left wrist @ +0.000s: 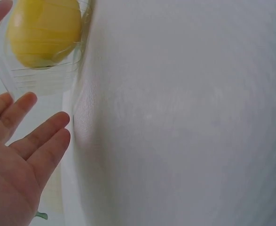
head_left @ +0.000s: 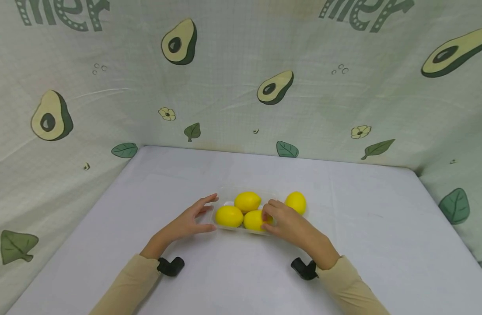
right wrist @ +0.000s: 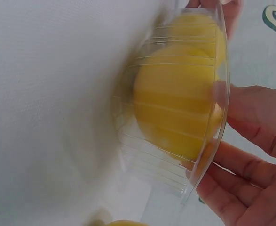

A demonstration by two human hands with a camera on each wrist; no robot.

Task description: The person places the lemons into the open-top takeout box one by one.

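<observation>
A clear plastic container (head_left: 246, 230) holds three yellow lemons: one at the front left (head_left: 229, 216), one at the back (head_left: 247, 201) and one at the front right (head_left: 252, 220). My right hand (head_left: 290, 223) reaches over the container's right end, its thumb and fingers pinching the front right lemon. In the right wrist view, those fingertips dip inside the wall around this lemon (right wrist: 175, 103). Beside the container's left end, my left hand (head_left: 187, 223) has its thumb and fingers spread, fingertips right at the rim, holding nothing. A fourth lemon (head_left: 295, 202) lies outside, just past the right end.
A white cloth covers the table (head_left: 241, 280). Behind and at the sides hangs a pale curtain (head_left: 225, 87) printed with avocados and leaves. Each wrist carries a small black camera, one on the left (head_left: 171, 266) and one on the right (head_left: 304, 268).
</observation>
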